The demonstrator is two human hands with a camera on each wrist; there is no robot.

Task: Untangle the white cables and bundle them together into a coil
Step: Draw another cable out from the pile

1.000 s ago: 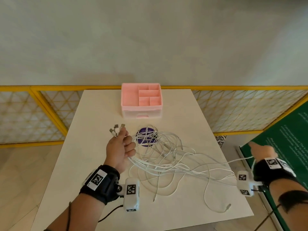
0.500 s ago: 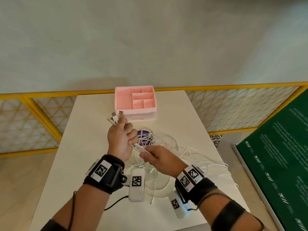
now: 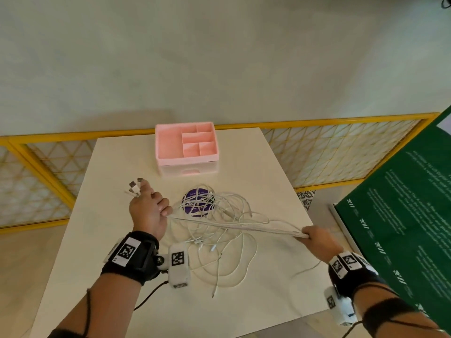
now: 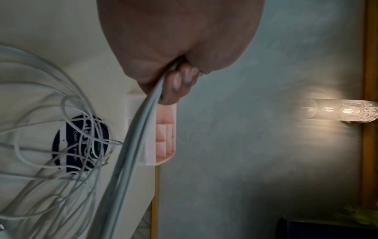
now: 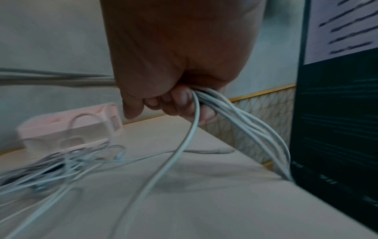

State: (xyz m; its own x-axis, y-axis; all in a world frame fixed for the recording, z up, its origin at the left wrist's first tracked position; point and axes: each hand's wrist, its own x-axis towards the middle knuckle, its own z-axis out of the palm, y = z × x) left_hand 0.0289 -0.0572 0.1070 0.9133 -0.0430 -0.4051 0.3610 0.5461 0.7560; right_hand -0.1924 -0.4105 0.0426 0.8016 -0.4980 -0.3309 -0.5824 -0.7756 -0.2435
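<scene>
Several white cables [image 3: 220, 242] lie in a loose tangle on the white table [image 3: 102, 240]. My left hand [image 3: 149, 211] grips their plug ends, and the USB plugs [image 3: 134, 187] stick out above its fingers. From it a taut bundle of cables [image 3: 234, 224] runs right to my right hand [image 3: 316, 241], which grips the strands at the table's right edge. In the left wrist view the cables [image 4: 131, 155] leave my curled fingers [image 4: 180, 79]. In the right wrist view the strands [image 5: 241, 124] hang down from my closed fingers [image 5: 180, 98].
A pink compartment box [image 3: 186, 147] stands at the table's far edge. A round purple disc [image 3: 198, 202] lies under the tangle. A green board [image 3: 402, 228] leans at the right. Yellow lattice fencing [image 3: 329, 152] runs behind the table.
My right hand has slid from beside the left hand out to the table's right edge, drawing the cable bundle taut. The left hand has kept hold of the plug ends.
</scene>
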